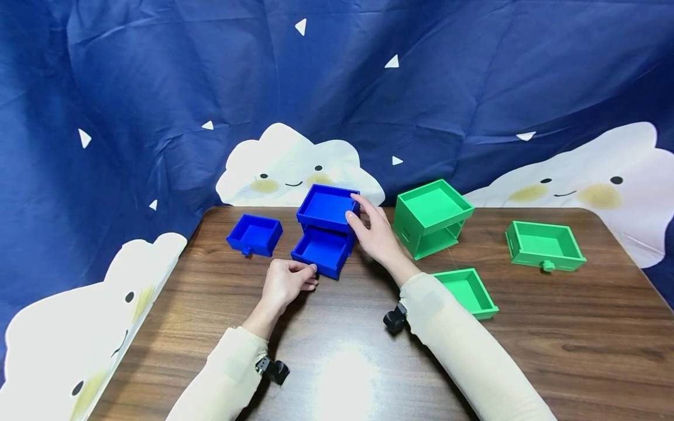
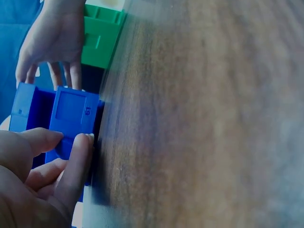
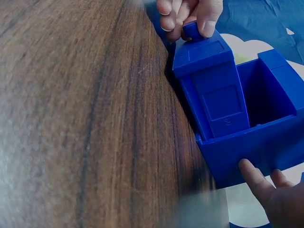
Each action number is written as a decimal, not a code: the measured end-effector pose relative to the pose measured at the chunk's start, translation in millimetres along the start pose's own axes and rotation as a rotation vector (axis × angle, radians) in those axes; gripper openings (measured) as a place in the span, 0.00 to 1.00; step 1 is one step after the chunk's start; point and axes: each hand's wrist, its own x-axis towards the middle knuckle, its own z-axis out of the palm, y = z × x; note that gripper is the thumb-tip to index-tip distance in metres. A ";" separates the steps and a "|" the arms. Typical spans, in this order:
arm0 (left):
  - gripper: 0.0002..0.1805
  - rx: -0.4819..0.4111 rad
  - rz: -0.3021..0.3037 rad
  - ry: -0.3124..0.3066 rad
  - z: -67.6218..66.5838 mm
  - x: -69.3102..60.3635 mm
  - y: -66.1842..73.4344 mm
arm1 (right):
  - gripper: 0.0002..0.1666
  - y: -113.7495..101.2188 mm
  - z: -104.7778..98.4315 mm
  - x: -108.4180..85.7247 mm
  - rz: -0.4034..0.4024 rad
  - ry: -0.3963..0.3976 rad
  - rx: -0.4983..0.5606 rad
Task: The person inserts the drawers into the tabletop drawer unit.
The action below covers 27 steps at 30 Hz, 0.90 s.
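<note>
A blue cabinet [image 1: 329, 206] stands at the table's back, with a blue drawer [image 1: 321, 251] partly inside its lower opening and sticking out at the front. The left hand [image 1: 286, 283] pinches the round knob of that drawer between thumb and fingers, plain in the left wrist view at the knob [image 2: 64, 148]. The right hand [image 1: 376, 234] rests on the cabinet's right side and top edge; in the right wrist view its fingertips [image 3: 244, 164] touch the side wall. The upper opening [image 3: 266, 95] holds no drawer.
Left of the cabinet lies another blue drawer [image 1: 255, 235]. To the right stand a green cabinet [image 1: 433, 217], a green drawer [image 1: 467, 292] beside the right forearm, and another green drawer [image 1: 546, 245] farther right. A blue cloth with clouds hangs behind the table.
</note>
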 end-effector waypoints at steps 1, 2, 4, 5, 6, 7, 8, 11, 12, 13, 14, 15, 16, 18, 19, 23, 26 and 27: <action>0.09 -0.015 -0.004 -0.008 0.1 0.6 -0.3 | 0.33 0.3 -0.1 -0.3 -0.001 0.003 -0.001; 0.09 -0.026 -0.009 -0.014 0.3 0.9 -0.4 | 0.33 0.6 -0.3 -0.5 -0.003 0.004 0.001; 0.09 -0.044 -0.021 -0.024 0.4 1.9 -0.8 | 0.33 1.0 -0.6 -1.0 -0.006 0.004 0.004; 0.09 -0.050 -0.024 -0.029 0.4 2.4 -1.1 | 0.34 1.4 -0.6 -1.1 -0.007 0.003 0.004; 0.09 -0.056 -0.027 -0.034 0.4 2.7 -1.1 | 0.34 1.4 -0.8 -1.4 -0.007 0.002 0.004; 0.09 -0.063 -0.032 -0.038 0.3 2.9 -1.1 | 0.34 1.2 -0.9 -1.5 -0.009 0.002 0.004; 0.08 -0.070 -0.037 -0.042 0.3 3.2 -0.9 | 0.34 0.9 -0.8 -1.8 -0.009 0.001 0.004; 0.08 -0.092 -0.042 -0.057 0.0 4.2 -0.8 | 0.34 -0.2 -0.3 -2.0 -0.009 0.003 0.001; 0.07 -0.098 -0.045 -0.061 -0.1 4.5 -0.4 | 0.34 -0.6 -0.3 -2.0 -0.009 0.004 0.002; 0.07 -0.103 -0.046 -0.064 -0.1 5.1 -0.7 | 0.34 -0.5 -0.1 -1.8 -0.011 0.005 0.003; 0.07 -0.107 -0.046 -0.066 -0.2 5.3 -0.6 | 0.33 -0.7 0.0 -1.6 -0.011 0.006 0.006; 0.07 -0.110 -0.046 -0.068 -0.2 5.6 -0.6 | 0.33 -0.5 0.1 -1.2 -0.012 0.006 0.008; 0.07 -0.113 -0.044 -0.071 -0.1 5.8 -0.5 | 0.33 -0.4 0.1 -0.8 -0.012 0.007 0.009; 0.06 -0.117 -0.043 -0.077 0.3 6.6 -0.5 | 0.33 0.5 0.2 0.2 -0.010 0.008 0.008; 0.06 -0.116 -0.039 -0.081 0.3 7.2 -1.0 | 0.33 0.7 0.1 0.6 -0.009 0.008 0.010; 0.06 -0.122 -0.043 -0.093 -0.1 9.3 -1.7 | 0.34 0.9 -0.4 2.0 0.000 0.005 0.019; 0.05 -0.127 -0.048 -0.092 0.0 9.5 -1.4 | 0.33 0.1 -1.0 2.4 0.008 0.005 0.025; 0.06 -0.131 -0.043 -0.090 0.2 9.2 -1.5 | 0.33 -0.2 -1.1 2.4 0.011 0.004 0.023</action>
